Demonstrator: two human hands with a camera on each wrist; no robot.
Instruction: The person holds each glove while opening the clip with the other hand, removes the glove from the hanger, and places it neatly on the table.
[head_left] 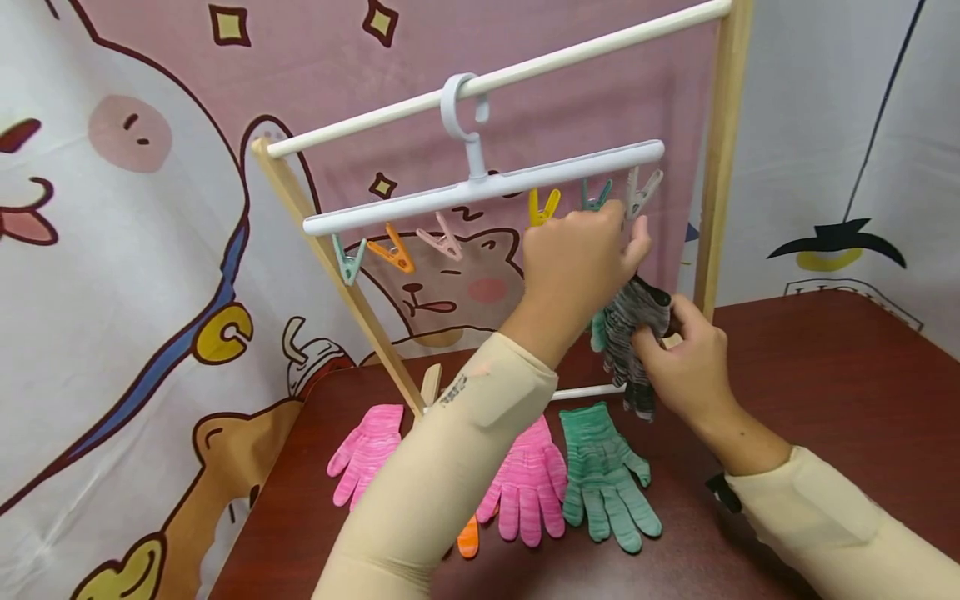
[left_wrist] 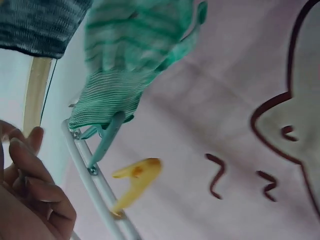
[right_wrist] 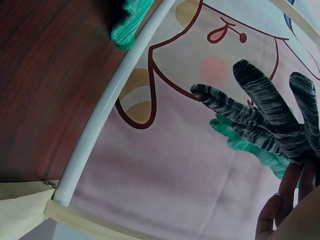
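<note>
My right hand [head_left: 690, 358] grips a black-and-grey knit glove [head_left: 633, 321] near its dark cuff, its fingers pointing down in the head view. My left hand [head_left: 577, 254] is raised at the right end of the white hanger [head_left: 480, 190]. Its thumb is just under a pale clip [head_left: 641, 193], whose handles stand apart. In the left wrist view, loosely bent fingers [left_wrist: 37, 175] sit beside the hanger bar, apart from the dark cuff. A green striped glove [left_wrist: 115, 95] hangs by its cuff from a teal clip [left_wrist: 106, 140], mostly hidden behind my left hand in the head view.
The hanger hooks over a white rail [head_left: 585, 57] on a wooden frame [head_left: 720, 167]. Yellow [head_left: 542, 207], pink [head_left: 442, 237], orange [head_left: 393, 250] and mint [head_left: 348, 260] clips hang from it. Pink [head_left: 525, 483], green [head_left: 607, 475] and partly hidden orange [head_left: 468, 537] gloves lie on the table [head_left: 825, 375].
</note>
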